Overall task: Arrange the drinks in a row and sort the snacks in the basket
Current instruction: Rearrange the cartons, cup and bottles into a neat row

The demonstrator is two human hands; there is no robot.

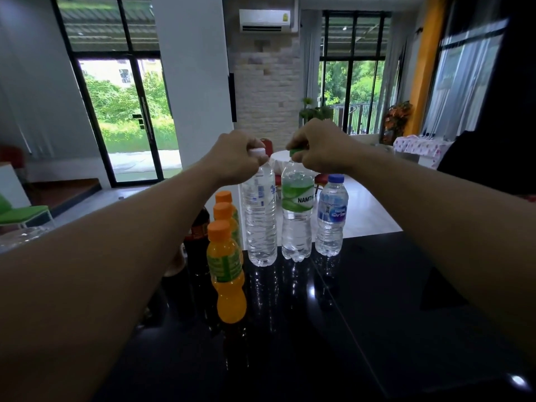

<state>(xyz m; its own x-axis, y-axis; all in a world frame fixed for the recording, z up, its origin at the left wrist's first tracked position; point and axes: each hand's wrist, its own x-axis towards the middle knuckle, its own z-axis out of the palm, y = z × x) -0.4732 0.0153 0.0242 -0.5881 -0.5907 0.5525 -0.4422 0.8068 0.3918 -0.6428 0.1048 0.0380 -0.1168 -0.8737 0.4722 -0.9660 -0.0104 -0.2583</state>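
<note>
Both arms are stretched out over a glossy black table (362,314), each hand pinching a bottle by its cap. The left hand (235,158) has its fingers closed around the white cap of the tall clear water bottle (259,224). The right hand (322,146) is clamped the same way on the green cap of the green-label water bottle (297,219). Those two stand upright side by side near the far edge of the table, almost touching.

Just to the right of them is a shorter water bottle with a blue cap (332,216), standing free, nobody touching it.

On the left, three orange juice bottles (226,271) with orange caps line up front to back, the nearest one closest to the camera and the other two mostly hidden behind it. Right beside those, tucked behind the left forearm, is a dark cola bottle (198,239), only partly visible since the arm blocks most of it.

Can't see any snacks or a basket from this angle. The forearms cover a lot of both sides of the table. In the background there's a green chair (20,213) far left and a wall air conditioner (265,20) up top.
</note>
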